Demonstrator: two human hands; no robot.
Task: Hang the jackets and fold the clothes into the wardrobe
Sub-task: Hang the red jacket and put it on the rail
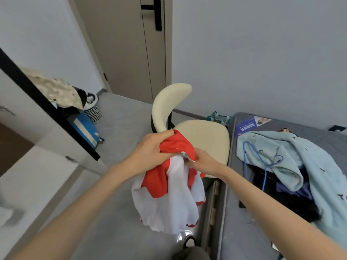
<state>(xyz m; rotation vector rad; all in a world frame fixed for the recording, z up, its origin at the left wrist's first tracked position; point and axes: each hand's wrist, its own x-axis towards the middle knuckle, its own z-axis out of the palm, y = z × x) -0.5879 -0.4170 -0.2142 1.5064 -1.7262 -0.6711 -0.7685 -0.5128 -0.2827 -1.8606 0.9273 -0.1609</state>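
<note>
The red and white garment [169,199] hangs bunched just in front of the chair [204,139], clear of the floor. The left hand [150,149] has its grip curled round the red wad at the top. The right hand [203,162] pinches the white edge just below it.

So crumpled, the garment would likely fold crooked. If either grip slackens, the low hem could slip to the floor.

Right of the chair, the bed [244,203] carries a pale blue garment [300,156], a blue hanger [262,160] and dark clothes [293,201], leaving little room to spread anything flat. Left of the chair stand a blue suitcase [86,132] and a basket [93,109]. A black-edged panel [47,102] juts out there, likely in the way of a wide swing.
</note>
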